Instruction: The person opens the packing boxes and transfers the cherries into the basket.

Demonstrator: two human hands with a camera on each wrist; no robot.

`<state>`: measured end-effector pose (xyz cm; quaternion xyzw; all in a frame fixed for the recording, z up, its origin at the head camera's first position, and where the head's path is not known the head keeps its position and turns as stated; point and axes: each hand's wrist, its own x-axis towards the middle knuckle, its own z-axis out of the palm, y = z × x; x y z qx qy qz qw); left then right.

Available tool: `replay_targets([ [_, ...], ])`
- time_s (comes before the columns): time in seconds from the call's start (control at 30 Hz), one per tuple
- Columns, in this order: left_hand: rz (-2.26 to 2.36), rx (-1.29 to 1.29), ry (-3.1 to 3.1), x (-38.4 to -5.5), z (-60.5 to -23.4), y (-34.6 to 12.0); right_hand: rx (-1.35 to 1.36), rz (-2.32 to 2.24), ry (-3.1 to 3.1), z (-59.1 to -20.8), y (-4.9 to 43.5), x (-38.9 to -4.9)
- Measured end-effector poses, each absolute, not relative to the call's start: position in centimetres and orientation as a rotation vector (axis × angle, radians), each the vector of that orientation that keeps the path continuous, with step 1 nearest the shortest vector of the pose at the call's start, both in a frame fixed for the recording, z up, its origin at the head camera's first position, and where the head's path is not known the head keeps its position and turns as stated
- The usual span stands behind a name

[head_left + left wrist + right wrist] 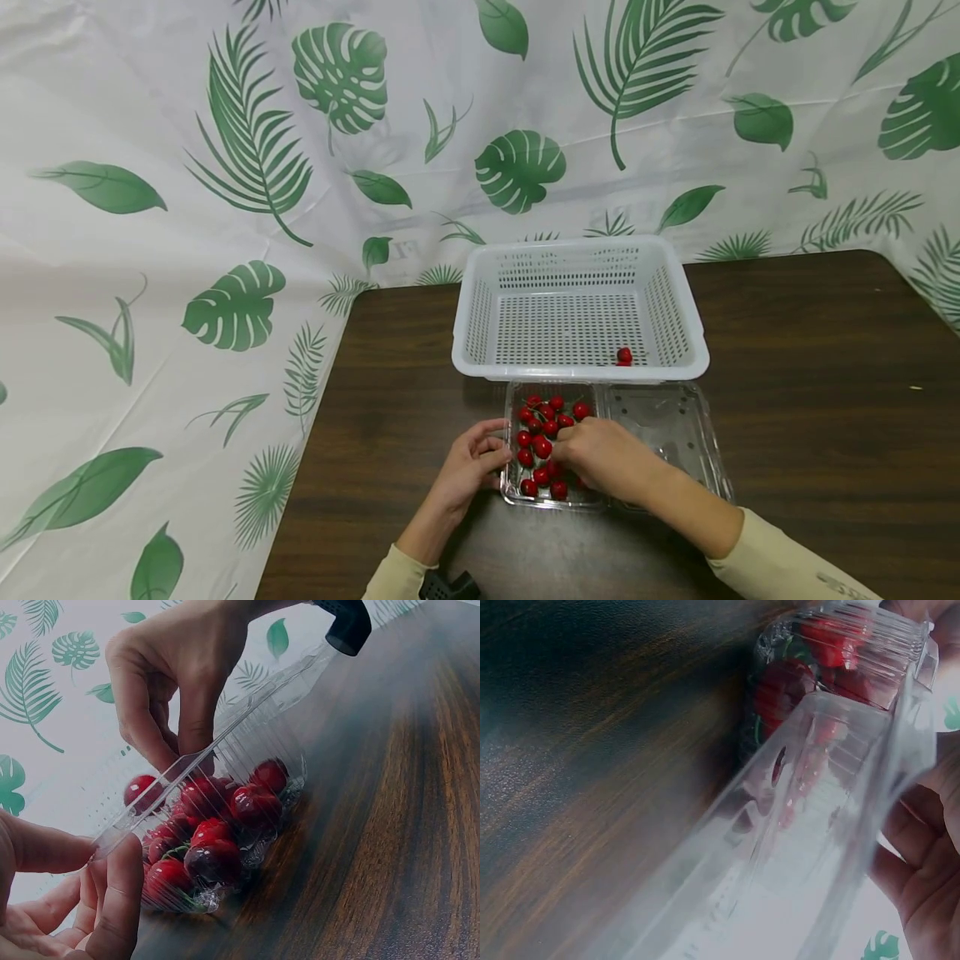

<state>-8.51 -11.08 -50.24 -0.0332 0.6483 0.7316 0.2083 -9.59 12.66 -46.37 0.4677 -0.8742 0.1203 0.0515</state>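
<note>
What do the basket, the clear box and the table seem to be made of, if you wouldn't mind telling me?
Basket: probably moulded white plastic, smooth with a slight sheen; regular slots pierce its walls.
Clear box: thin, glossy plastic, it seems; cherries show through its ribbed wall.
Table: dark brown with streaky grain; wood or a wood-look laminate, I can't tell which.
</note>
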Motion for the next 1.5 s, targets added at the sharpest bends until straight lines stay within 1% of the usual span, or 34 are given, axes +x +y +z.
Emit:
replay_targets([
  [0.17,2.041,-0.084,1.797,-8.5,-50.2,-11.1,1.422,0.420,-2.642,-46.3,12.7,-9.5],
  [0.57,2.036,-0.086,1.801,-8.6,-50.2,-11.0,1.355,0.378,-2.527,-46.2,12.9,-9.6],
  [1.07,2.048,-0.072,1.791,-8.6,-50.1,-11.0,1.313,0.491,-2.416,-46.4,13.1,-9.8],
  [1.5,2.050,-0.074,1.793,-8.5,-50.1,-11.1,1.334,0.528,-2.398,-44.8,13.1,-9.9],
])
